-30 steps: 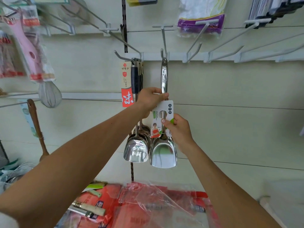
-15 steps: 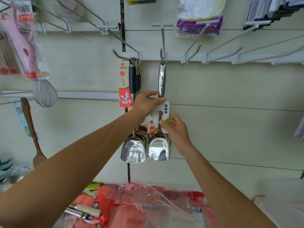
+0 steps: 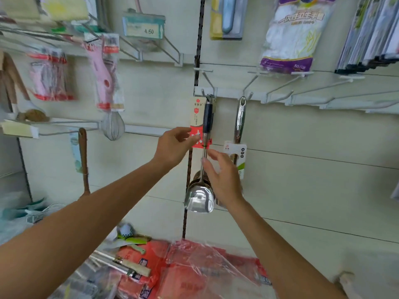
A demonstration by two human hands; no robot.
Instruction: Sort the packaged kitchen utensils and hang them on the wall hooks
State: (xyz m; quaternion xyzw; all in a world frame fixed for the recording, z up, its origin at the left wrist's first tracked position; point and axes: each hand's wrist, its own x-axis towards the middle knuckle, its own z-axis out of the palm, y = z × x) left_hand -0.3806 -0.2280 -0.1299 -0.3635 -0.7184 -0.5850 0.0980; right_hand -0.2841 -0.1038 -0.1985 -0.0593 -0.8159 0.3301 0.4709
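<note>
**Head view, centre of frame: two scoop types on neighbouring wall hooks.** The left hand (image 3: pixel 174 147) reaches up to the black-handled scoops (image 3: pixel 198 199). Its fingers (image 3: pixel 193 138) are lightly curved, with the tips at the left edge of the red-and-beige card (image 3: pixel 197 113). Whether they actually pinch the card cannot be told. The right hand (image 3: pixel 223 178) is spread and relaxed and holds nothing; its fingertips are at the thin steel shaft just below the card, probably to square the bundle so that it hangs straight.

The all-steel scoop (image 3: pixel 240 117) hangs by its handle eye from the next hook to the right on the white rail (image 3: pixel 228 92). Its white-and-green card (image 3: pixel 242 152) faces outward, and its bowl is hidden behind the right hand. Like is kept with like, one hook per type.

Counts:
- Hands: two.
- All-steel scoops: one.
- Black-handled scoops: at least two nested bowls (the exact number is not readable).
- Empty wire hooks (image 3: pixel 280 92): several, along the rail to the right.
- Wire whisks (image 3: pixel 112 126): one, at left.
- Glove packs (image 3: pixel 289 35): one, at upper right.

At the bottom of the frame, red packets under clear film (image 3: pixel 194 266) and pale-handled steel utensils (image 3: pixel 129 266) appear still to be sorted.
</note>
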